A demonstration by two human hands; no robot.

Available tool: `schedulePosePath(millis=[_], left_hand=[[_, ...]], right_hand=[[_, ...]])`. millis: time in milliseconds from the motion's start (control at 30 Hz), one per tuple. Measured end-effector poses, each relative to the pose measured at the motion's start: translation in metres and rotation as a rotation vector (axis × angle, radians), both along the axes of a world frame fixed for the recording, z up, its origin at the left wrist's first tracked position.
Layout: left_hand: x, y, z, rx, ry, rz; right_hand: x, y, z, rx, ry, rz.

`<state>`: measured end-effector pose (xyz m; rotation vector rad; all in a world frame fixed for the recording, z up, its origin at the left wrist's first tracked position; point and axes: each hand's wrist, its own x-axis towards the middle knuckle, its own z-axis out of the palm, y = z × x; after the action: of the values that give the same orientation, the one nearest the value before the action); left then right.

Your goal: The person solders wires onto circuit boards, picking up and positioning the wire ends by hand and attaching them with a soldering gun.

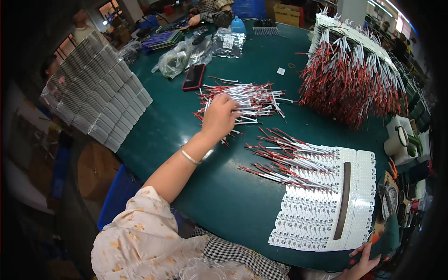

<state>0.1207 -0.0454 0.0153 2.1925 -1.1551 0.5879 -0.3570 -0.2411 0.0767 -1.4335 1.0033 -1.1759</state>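
The left hand point(221, 114) is palm down over a loose pile of short red and white insulated wires point(261, 100), its fingers bent and the fingertips among the strands; whether it pinches one cannot be told. The pile lies around the middle of the dark green worktop point(224, 186), seemingly to keep the wires within easy reach. Nearer the person, thin white circuit boards point(298, 219) lie side by side in overlapping rows, probably so that their small contacts line up. Wires extend leftward from the upper rows, their red ends overhanging the boards, which likely keeps them off the bare lower rows. A narrow dark brown strip point(343, 200) rests across the boards, perhaps to hold them flat and aligned. The right hand point(364, 263) is at the lower right, beside the boards' near corner, with its fingers partly cut off from view; I cannot tell whether it grips anything. At the far right, a tall stack of white boards point(350, 29) lets its wires hang down one side, presumably so they do not tangle between layers.
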Motion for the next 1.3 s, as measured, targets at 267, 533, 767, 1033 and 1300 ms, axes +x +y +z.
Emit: schedulePosePath(millis=[267, 533, 767, 1033, 1300], left_hand=[[0.04, -0.035, -0.014, 0.35, -0.001, 0.157], [0.055, -0.025, -0.002, 0.166, -0.056, 0.003], [0.024, -0.008, 0.047, -0.611, 0.333, -0.132], [-0.055, 0.022, 0.013, -0.865, 0.801, -0.322], [-0.055, 0.015, -0.005, -0.881, 0.707, -0.44]], right_hand=[[0.007, 0.017, 0.0, 0.045, 0.03, 0.045], [0.001, 0.013, -0.002, 0.05, 0.016, 0.067], [0.01, 0.015, -0.005, 0.039, 0.002, 0.086], [0.016, 0.016, -0.007, 0.026, -0.009, 0.085], [0.021, 0.023, -0.004, 0.041, -0.022, 0.175]])
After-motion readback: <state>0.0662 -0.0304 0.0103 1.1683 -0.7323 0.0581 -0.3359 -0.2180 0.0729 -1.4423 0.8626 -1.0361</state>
